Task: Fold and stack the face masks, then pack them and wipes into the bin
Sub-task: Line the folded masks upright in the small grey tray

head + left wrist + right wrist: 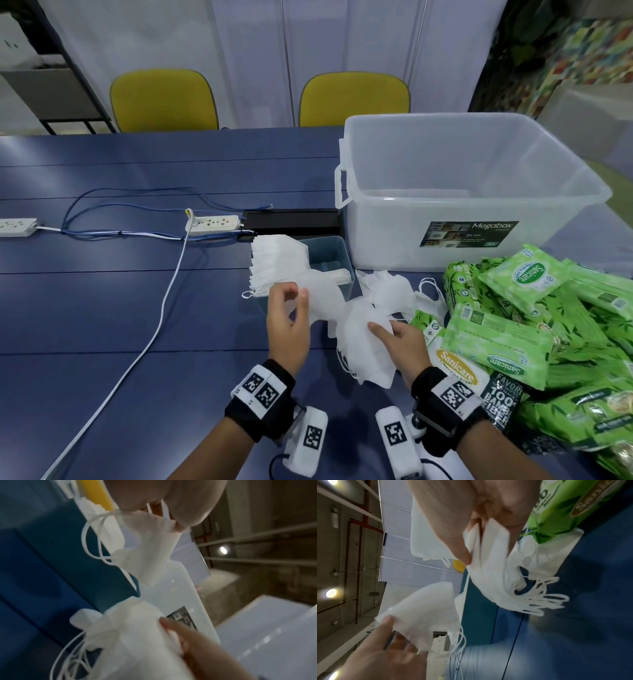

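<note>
White masks fill both my grips, left hand (287,320) pinching one mask (322,301), right hand (404,342) clutching a stack (363,346); bin (479,192) empty, wipes (534,325) unpacked.

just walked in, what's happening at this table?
A person is sorting white face masks. The left hand pinches a single mask, while the right hand grips a bundle of masks. More masks are stacked at a small teal box. The clear bin looks empty, and the green wipe packs are piled beside it, unpacked.
</note>
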`<state>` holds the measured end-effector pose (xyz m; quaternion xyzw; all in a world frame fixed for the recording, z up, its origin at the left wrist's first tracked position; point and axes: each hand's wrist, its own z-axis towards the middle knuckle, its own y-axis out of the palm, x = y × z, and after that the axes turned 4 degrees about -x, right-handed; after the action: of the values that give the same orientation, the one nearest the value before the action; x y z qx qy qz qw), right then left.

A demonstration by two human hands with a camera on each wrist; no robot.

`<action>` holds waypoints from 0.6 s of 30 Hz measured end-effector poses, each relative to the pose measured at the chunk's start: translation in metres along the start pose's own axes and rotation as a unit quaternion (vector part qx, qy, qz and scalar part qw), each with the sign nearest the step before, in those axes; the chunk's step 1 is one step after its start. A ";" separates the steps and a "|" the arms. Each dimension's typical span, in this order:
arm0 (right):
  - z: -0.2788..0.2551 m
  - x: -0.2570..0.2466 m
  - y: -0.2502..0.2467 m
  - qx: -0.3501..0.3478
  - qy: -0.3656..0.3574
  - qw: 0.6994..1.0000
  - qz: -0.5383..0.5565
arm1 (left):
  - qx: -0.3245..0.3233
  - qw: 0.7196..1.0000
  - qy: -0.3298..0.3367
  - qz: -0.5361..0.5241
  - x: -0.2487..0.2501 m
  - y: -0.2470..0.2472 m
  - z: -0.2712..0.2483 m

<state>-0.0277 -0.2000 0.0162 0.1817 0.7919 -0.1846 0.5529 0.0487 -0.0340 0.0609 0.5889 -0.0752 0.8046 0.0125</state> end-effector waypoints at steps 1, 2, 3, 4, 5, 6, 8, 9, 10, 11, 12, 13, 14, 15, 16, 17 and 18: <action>-0.001 -0.001 0.003 -0.003 0.003 1.000 0.000 | -0.035 0.998 0.039 0.022 0.002 0.001 -0.002; -0.001 -0.002 0.005 -0.009 0.009 1.000 0.010 | -0.086 0.992 0.072 0.054 0.000 0.003 -0.005; -0.002 -0.003 0.008 -0.019 0.017 0.999 0.034 | -0.145 0.980 0.096 0.101 -0.002 0.006 -0.010; -0.003 -0.005 0.010 -0.032 0.029 0.997 0.070 | -0.199 0.961 0.115 0.157 -0.006 0.008 -0.015; -0.005 -0.009 0.012 -0.044 0.041 0.992 0.108 | -0.239 0.941 0.128 0.203 -0.011 0.009 -0.020; -0.006 -0.011 0.013 -0.053 0.050 0.988 0.135 | -0.267 0.926 0.132 0.230 -0.015 0.011 -0.024; -0.006 -0.015 0.012 -0.063 0.062 0.985 0.148 | -0.291 0.920 0.109 0.239 -0.020 0.011 -0.031; -0.007 -0.017 0.011 -0.064 0.064 0.984 0.151 | -0.290 0.923 0.094 0.236 -0.020 0.011 -0.033; -0.006 -0.019 0.011 -0.063 0.068 0.983 0.161 | -0.288 0.925 0.080 0.234 -0.019 0.011 -0.033; -0.007 -0.020 0.010 -0.062 0.078 0.980 0.174 | -0.288 0.927 0.069 0.231 -0.018 0.011 -0.033; -0.007 -0.022 0.011 -0.065 0.089 0.977 0.182 | -0.292 0.927 0.061 0.229 -0.016 0.012 -0.032; -0.008 -0.023 0.011 -0.072 0.094 0.976 0.185 | -0.295 0.926 0.055 0.229 -0.016 0.012 -0.030; -0.010 -0.024 0.011 -0.085 0.092 0.974 0.189 | -0.297 0.925 0.050 0.231 -0.017 0.013 -0.029; -0.011 -0.024 0.012 -0.098 0.083 0.974 0.189 | -0.293 0.927 0.039 0.231 -0.017 0.014 -0.027; -0.013 -0.024 0.013 -0.110 0.067 0.975 0.182 | -0.282 0.932 0.027 0.228 -0.017 0.015 -0.024; -0.014 -0.023 0.014 -0.116 0.049 0.978 0.165 | -0.264 0.938 0.013 0.223 -0.018 0.016 -0.022; -0.014 -0.021 0.014 -0.115 0.032 0.983 0.140 | -0.241 0.946 -0.001 0.218 -0.019 0.016 -0.020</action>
<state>-0.0251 -0.1830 0.0389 0.2319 0.7919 -0.0069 0.5649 0.0335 -0.0462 0.0351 0.5386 -0.3939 0.7445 -0.0220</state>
